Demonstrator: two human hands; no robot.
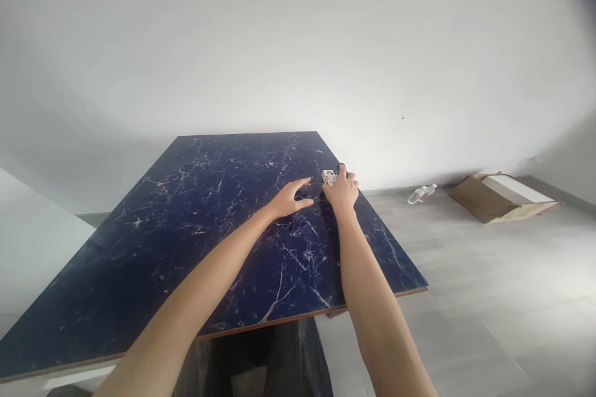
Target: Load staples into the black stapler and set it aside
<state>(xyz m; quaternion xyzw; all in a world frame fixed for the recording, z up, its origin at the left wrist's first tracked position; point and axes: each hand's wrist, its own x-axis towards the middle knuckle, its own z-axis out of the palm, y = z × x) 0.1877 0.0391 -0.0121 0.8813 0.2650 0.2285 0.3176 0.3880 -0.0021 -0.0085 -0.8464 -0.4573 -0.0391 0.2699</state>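
Note:
My right hand (342, 191) is closed around a small white printed box (328, 177) near the right edge of the blue marbled tabletop (223, 198). Part of the box is covered by the fingers, so its exact kind does not show. A small dark object (341, 167) peeks out beyond the fingertips; what it is cannot be made out. Just to the left, my left hand (289, 198) hovers low over the tabletop, thumb and fingers apart and curved. It holds nothing, and a gap separates it from the box.
A pale wall (261, 43) stands behind the table. On the grey floor (479, 298) to the right lie clear plastic bottles (421, 193) and a cardboard box (479, 198). Something dark (298, 353) is below the table's front edge.

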